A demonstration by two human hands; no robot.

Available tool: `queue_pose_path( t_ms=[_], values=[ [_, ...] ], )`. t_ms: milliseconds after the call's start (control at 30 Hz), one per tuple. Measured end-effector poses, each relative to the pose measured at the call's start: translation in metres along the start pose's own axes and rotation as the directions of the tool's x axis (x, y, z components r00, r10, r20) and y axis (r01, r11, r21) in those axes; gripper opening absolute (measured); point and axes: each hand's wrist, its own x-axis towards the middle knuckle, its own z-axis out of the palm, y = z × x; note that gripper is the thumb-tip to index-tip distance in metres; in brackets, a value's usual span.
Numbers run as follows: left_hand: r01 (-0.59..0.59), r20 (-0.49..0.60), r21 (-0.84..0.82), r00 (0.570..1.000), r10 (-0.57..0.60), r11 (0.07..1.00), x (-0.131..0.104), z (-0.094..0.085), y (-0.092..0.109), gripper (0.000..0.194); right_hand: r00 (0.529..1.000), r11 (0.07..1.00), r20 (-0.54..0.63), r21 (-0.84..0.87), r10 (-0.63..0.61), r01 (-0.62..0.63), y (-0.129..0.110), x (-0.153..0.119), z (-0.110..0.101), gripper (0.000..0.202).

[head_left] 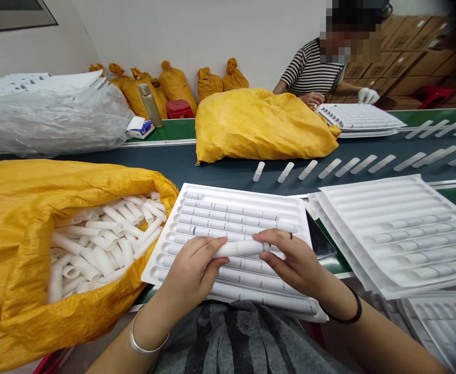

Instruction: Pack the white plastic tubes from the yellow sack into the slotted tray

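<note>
A white tube [238, 248] is held level between my two hands, above a white ridged tray [247, 192]. It looks made of two pieces, a plain length at the left and a wider one with small dark print at the right. My left hand [194, 267] pinches the plain end between thumb and fingers. The printed end sits between the thumb and forefinger of my right hand [296, 259]. Rows of printed tubes [228, 213] lie in the tray's grooves, partly hidden by my hands. Left of the tray, an open yellow sack [13, 218] holds many loose plain tubes [111, 228].
Stacked trays [368, 197] with tubes stand at the right. Across the dark conveyor belt [165, 163] lie a full yellow sack [259, 124] and spaced tubes [308, 170]. Opposite, a person in a striped top [309, 67] works at another tray [364, 115]; one hand is gloved.
</note>
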Motion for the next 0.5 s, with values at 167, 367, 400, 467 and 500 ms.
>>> queue_pose_path(
  t_ms=[167,367,400,467,500],
  values=[
    [-0.144,-0.051,0.175,0.987,0.155,0.974,0.007,0.002,0.001,0.044,0.97,0.959,0.03,0.142,0.242,-0.243,0.005,0.007,0.0,0.023],
    [-0.195,-0.108,0.304,0.965,0.238,0.932,0.018,0.004,-0.004,0.041,0.964,0.943,0.09,0.202,0.252,-0.265,0.002,0.032,0.001,0.026],
    [-0.178,-0.121,0.304,0.967,0.223,0.936,0.019,0.004,-0.005,0.039,0.968,0.95,0.075,0.186,0.241,-0.251,0.001,0.036,0.001,0.025],
    [-0.134,-0.14,0.293,0.973,0.181,0.947,0.017,0.006,-0.008,0.036,0.969,0.957,0.072,0.155,0.235,-0.244,-0.001,0.043,0.004,0.025],
    [-0.125,-0.129,0.288,0.977,0.168,0.949,0.015,0.007,-0.01,0.036,0.971,0.965,0.105,0.129,0.217,-0.23,0.0,0.047,0.007,0.025]
  ],
)
